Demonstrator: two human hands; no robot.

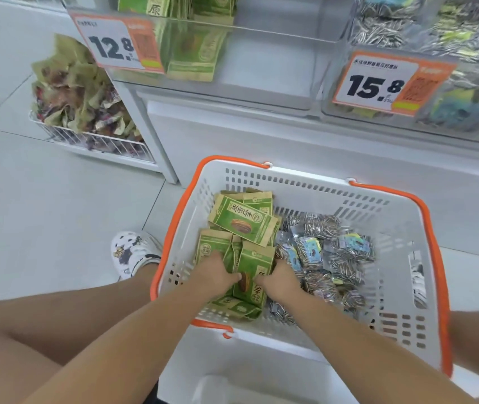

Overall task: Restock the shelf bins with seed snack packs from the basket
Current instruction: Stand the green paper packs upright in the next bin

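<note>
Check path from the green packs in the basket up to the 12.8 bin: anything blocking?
Nothing visible. Both hands, left and right, already grip green packs in the basket; the 12.8 bin stands above, open-topped.

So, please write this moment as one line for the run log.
step: pick | left hand + right hand: gripping green packs | in basket | green-pack bin: part filled

the white basket (401, 252) with orange handles holds green-and-tan seed packs (242, 221) piled on its left side and clear packs of striped seeds (328, 258) heaped on its right. above it, one clear shelf bin (261, 68) holds a few green packs, and its neighbour (466, 91) holds clear packs.
</note>
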